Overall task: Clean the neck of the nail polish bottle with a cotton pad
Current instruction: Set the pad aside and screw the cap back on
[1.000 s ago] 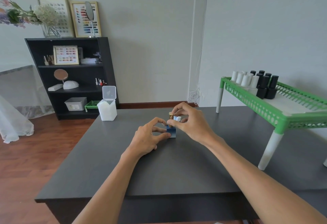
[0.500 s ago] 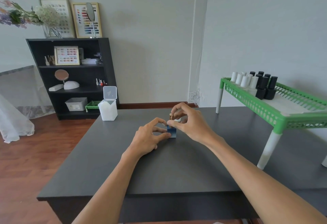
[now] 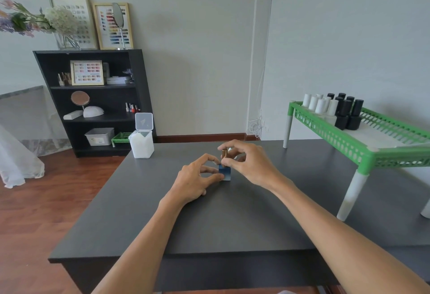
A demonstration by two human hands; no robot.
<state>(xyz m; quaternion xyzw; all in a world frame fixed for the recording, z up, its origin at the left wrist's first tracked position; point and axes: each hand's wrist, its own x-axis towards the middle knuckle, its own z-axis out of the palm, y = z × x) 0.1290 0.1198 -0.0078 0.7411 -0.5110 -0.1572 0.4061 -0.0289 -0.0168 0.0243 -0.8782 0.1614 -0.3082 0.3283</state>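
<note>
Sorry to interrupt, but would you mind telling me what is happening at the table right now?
A person is working on a small blue nail polish bottle standing on the dark table. The left hand steadies the bottle's body, while the right hand pinches the gold cap on top, with a bit of white, probably the cotton pad, tucked in its fingers. An open box of cotton pads stands at the table's far left.

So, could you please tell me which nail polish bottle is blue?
The square blue bottle held on the dark table; those on the green rack are white or black.
</note>
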